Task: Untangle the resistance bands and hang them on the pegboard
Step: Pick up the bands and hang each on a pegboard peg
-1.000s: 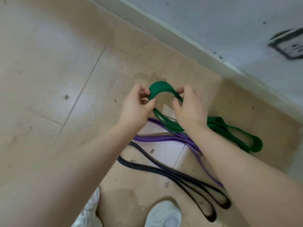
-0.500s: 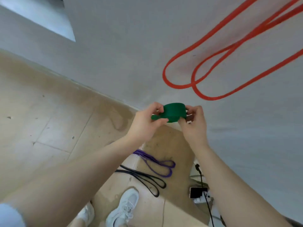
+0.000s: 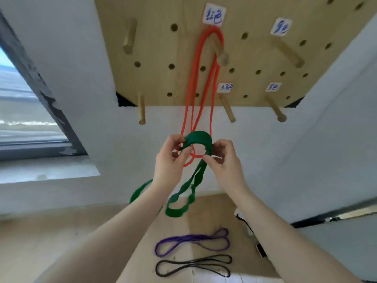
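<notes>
Both hands hold a green resistance band (image 3: 199, 137) up in front of the wall, its top spread into an arch. My left hand (image 3: 169, 158) pinches the arch's left end and my right hand (image 3: 222, 158) pinches its right end. The rest of the green band hangs down in loops below my hands. Above is the wooden pegboard (image 3: 159, 50) with several pegs and paper labels. A red band (image 3: 196, 78) hangs from an upper peg (image 3: 221, 56). On the floor lie a purple band (image 3: 191, 242) and a black band (image 3: 193, 266).
A window (image 3: 24, 111) with a dark frame is at the left. Free pegs (image 3: 228, 109) stick out along the pegboard's lower row. A cable and a small device (image 3: 260, 250) lie on the floor at the right, by the wall.
My hands have lifted the green band from floor level to just below the pegboard. The view has tilted up from the floor to the wall and pegboard.
</notes>
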Motion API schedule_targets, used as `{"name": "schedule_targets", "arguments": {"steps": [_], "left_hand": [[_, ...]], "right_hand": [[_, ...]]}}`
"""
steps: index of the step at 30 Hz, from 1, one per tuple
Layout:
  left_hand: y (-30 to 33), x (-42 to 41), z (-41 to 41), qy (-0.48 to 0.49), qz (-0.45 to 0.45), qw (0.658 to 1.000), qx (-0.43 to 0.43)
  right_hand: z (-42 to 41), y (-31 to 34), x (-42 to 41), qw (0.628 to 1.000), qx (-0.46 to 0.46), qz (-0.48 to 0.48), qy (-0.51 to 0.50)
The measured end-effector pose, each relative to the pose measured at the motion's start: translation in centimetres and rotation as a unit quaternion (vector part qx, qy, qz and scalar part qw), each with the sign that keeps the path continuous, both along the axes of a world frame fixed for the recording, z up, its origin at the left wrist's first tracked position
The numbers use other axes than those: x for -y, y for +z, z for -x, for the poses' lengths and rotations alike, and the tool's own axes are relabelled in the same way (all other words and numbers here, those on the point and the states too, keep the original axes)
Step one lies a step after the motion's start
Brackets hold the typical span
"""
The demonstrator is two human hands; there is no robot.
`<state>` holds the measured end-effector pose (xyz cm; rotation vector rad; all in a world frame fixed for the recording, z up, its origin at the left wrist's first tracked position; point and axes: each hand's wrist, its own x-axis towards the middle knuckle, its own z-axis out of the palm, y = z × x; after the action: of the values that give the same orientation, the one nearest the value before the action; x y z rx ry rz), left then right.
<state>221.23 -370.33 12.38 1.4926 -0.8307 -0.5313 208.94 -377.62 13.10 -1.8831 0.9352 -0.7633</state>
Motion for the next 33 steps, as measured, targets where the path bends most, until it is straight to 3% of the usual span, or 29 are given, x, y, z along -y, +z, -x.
{"name": "schedule_targets", "arguments": {"steps": [10,17,22,33], "left_hand": [[7.1,4.8,5.6,-0.082,0.047,0.991,0.094],[7.0,8.9,8.2,-0.048,0.031,0.997,0.042],[5.8,11.2,7.4,-0.010,-0.024,0.998,0.049],[4.8,17.0,1.7,0.083,-0.111,0.985,0.106]], "right_hand": [[7.1,6.0,2.9,0.999,0.019,0.037,-0.028],[10.5,6.2,8.8,0.998,0.005,0.054,0.023],[8.7,5.4,13.2,0.998,0.026,0.003,0.060],[-0.3,3.8,19.5,0.998,0.002,0.044,0.038]]}}
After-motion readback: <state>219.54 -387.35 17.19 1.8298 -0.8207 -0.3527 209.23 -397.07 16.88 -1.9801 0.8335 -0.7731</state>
